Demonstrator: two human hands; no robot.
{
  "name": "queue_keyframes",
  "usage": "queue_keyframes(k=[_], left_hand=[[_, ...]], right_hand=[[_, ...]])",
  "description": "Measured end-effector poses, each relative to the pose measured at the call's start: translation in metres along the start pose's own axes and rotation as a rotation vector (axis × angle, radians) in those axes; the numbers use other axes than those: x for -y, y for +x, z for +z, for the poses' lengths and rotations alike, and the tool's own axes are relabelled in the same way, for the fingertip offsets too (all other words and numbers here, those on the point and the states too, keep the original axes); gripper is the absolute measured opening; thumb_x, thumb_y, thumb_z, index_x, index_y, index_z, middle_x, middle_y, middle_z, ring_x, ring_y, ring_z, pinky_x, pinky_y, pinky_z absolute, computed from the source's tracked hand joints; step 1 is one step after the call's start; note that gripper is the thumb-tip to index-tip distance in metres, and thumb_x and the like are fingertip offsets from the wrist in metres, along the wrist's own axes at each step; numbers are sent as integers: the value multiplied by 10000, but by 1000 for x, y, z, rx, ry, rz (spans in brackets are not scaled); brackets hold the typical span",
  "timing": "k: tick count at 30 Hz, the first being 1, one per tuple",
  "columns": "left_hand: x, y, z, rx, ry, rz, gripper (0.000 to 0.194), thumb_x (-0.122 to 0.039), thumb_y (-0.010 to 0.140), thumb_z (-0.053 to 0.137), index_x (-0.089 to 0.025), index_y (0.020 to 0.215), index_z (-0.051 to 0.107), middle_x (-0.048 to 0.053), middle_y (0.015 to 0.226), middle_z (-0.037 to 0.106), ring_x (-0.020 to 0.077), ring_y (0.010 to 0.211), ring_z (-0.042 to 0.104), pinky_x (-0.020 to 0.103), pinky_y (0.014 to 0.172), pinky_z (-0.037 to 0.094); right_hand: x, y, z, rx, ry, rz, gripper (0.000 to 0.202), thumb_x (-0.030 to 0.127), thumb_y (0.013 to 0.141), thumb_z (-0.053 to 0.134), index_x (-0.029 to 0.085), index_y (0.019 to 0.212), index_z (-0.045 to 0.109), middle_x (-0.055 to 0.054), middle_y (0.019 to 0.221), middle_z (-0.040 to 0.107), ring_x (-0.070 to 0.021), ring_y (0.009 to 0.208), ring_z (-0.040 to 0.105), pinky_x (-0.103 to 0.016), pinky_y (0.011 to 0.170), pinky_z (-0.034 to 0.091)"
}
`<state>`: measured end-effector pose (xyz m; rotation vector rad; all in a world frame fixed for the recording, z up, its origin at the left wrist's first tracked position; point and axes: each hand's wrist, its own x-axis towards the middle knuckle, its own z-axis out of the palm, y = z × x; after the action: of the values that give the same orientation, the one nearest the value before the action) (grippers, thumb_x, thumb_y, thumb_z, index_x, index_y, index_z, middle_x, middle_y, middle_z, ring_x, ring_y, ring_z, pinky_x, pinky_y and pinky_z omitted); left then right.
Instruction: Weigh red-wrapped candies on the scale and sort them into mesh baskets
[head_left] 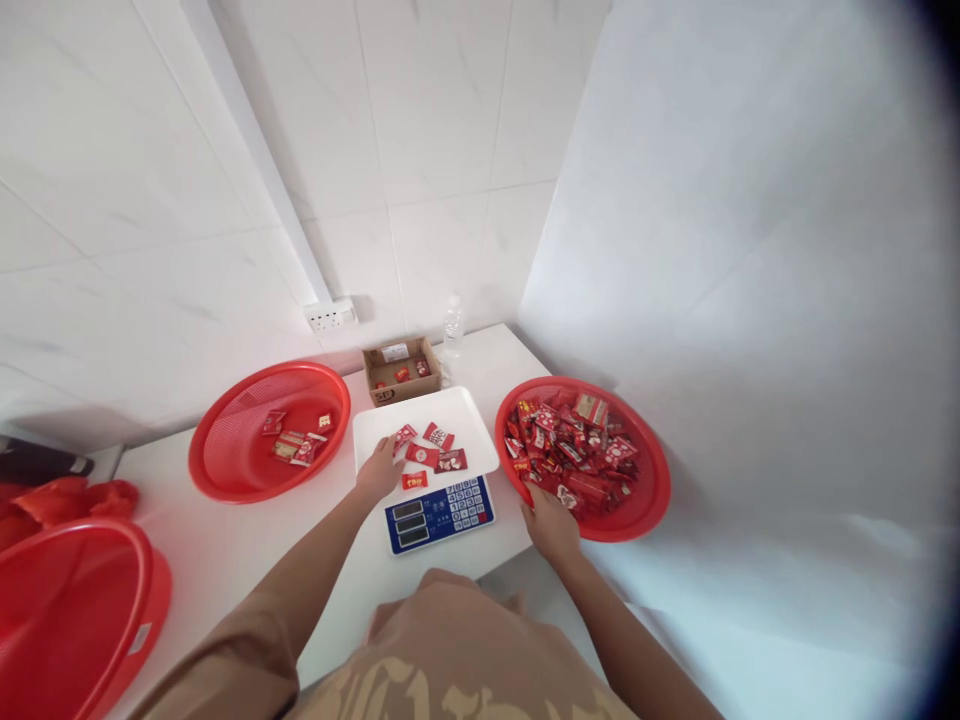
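My left hand (379, 470) is at the left part of the white scale tray (472, 425), its fingers closed on a small red candy packet (404, 436). Other red wrapped packets (422, 455) lie loosely on the tray beside it, one of them orange-red (414, 481) at the front edge. Below the tray, the scale's blue keypad panel (440, 515) faces me. My right hand (553, 525) grips the near left rim of a red basket (656, 490), fingers over the edge and partly hidden. Inside that basket is a heap of red wrapped packets (574, 445).
A second red basket (217, 440) with a few packets stands left of the scale. Behind the tray are a cardboard box (405, 388) and a clear bottle (454, 322). Another red basket (142, 570) is at the near left, by red bags (75, 500). Walls bound the table's back and right.
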<state>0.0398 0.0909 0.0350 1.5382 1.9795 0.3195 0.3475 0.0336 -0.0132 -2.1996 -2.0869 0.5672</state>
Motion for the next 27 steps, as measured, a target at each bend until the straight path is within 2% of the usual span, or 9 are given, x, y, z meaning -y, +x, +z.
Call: queue_keyframes(k=[5,9,12,18,22,25,27], left_hand=[[-7,-16,9,54,172,7,494,-299,859,448,-251,1348,400,100,1459,357,279,1176,523,391,870,459],[-14,-23,9,45,249,35,464,-370,898,361,-251,1345,401,88,1465,342,254,1144,545,373,833,476],[-22,-17,6,47,298,95,470,-385,910,335,-281,1367,371,63,1499,295,239,1154,538,357,846,471],[-49,6,11,177,496,248,565,-408,872,413,-333,1420,298,52,1553,190,301,1121,558,426,833,474],[-56,14,15,205,514,294,527,-441,866,412,-363,1385,363,51,1521,269,307,1104,568,426,810,480],[-52,14,12,224,520,305,513,-399,859,436,-364,1368,394,57,1468,363,304,1112,563,415,807,483],[-47,12,9,219,518,302,511,-359,856,448,-364,1365,402,59,1465,368,307,1152,535,416,822,480]], right_hand=[[1,0,-3,-12,13,5,391,255,899,396,200,1270,506,-111,1203,610,-201,1074,572,-284,845,428],[1,-1,-3,-15,-4,1,389,252,896,398,190,1264,509,-111,1193,618,-207,1072,570,-285,849,425],[3,-2,-3,-16,-18,-8,395,242,894,394,176,1268,502,-116,1183,621,-215,1072,572,-293,846,428],[3,-2,-4,-13,-47,-7,392,244,893,402,188,1266,507,-120,1184,618,-207,1058,579,-282,841,430],[1,-1,-1,-30,-50,-16,403,241,894,402,184,1280,501,-123,1187,617,-208,1060,577,-281,846,432],[0,-1,1,-44,-46,-32,396,230,889,412,179,1268,511,-126,1186,619,-212,1063,579,-287,863,429],[0,-1,0,-50,-43,-46,397,225,889,406,166,1268,511,-134,1183,621,-218,1069,578,-295,875,426]])
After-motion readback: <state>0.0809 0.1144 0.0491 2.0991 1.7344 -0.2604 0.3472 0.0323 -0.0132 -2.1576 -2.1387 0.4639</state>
